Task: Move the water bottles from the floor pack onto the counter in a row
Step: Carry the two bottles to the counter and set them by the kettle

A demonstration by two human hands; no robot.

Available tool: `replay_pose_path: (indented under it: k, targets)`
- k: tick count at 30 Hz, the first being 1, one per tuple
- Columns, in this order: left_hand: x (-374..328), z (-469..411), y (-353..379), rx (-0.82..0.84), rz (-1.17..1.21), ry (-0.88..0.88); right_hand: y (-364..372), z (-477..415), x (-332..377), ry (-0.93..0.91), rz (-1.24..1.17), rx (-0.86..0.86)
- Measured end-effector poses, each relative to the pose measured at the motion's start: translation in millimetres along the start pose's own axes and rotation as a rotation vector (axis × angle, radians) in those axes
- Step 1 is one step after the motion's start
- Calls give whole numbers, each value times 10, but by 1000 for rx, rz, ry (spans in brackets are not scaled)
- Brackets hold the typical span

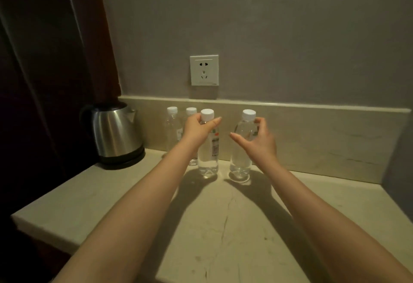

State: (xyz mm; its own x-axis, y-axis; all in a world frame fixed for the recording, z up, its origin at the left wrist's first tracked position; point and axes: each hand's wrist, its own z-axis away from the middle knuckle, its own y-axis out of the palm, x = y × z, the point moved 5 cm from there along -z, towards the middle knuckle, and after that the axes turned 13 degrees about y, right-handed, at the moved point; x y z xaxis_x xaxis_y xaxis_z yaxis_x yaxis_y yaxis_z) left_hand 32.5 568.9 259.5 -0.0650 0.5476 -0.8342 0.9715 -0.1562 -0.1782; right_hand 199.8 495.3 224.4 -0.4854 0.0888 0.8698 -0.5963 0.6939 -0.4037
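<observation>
Counter [223, 226]: four water bottles standing upright. Left hand [196, 129] is gripping third bottle [208, 148]; right hand [257, 139] is loosening, fingers spread, around fourth bottle [241, 148].

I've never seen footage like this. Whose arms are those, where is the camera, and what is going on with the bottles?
No machine here: these are a person's two bare arms, filmed by one wide-angle camera worn on the head, looking forward and down. That is why the arms seem to reach out from the bottom of the picture.

The surface is a pale stone counter against a wall with a socket. A steel kettle stands at the left. Four clear water bottles with white caps stand upright near the wall: two at the back, two nearer.

The left hand grips the upper part of one front bottle. The right hand is open around the other front bottle, thumb spread wide; whether it still touches is unclear.
</observation>
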Motion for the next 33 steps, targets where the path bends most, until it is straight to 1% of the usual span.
replay_pose_path:
  k: [3, 5, 10, 12, 15, 18, 20, 22, 28, 33]
  targets:
    - [152, -191, 216, 86, -35, 43, 110, -133, -157, 34, 54, -27]
    - [250, -258, 340, 152, -40, 70, 152, -182, -237, 69, 26, -30]
    - [407, -287, 379, 230, -83, 32, 256, -135, -419, 104, 65, 109]
    - [474, -234, 372, 278, -166, 56, 288, -68, -569, 166, 52, 147]
    - [535, -121, 347, 352, -340, 143, 330, -11, -672, 205, 115, 117]
    - [469, -130, 254, 322, -455, 325, 408, 28, -602, 206, 154, 81]
    - [380, -162, 144, 235, -488, 445, 477, 55, -533, 202, 152, 65]
    - [341, -201, 17, 158, -521, 512, 562, 73, -479, 208, 147, 55]
    - [517, -274, -205, 185, -667, 504, 793, 84, -300, 226, 185, 30]
    - [593, -300, -293, 254, -615, 419, 856, 68, -215, 230, 265, 39]
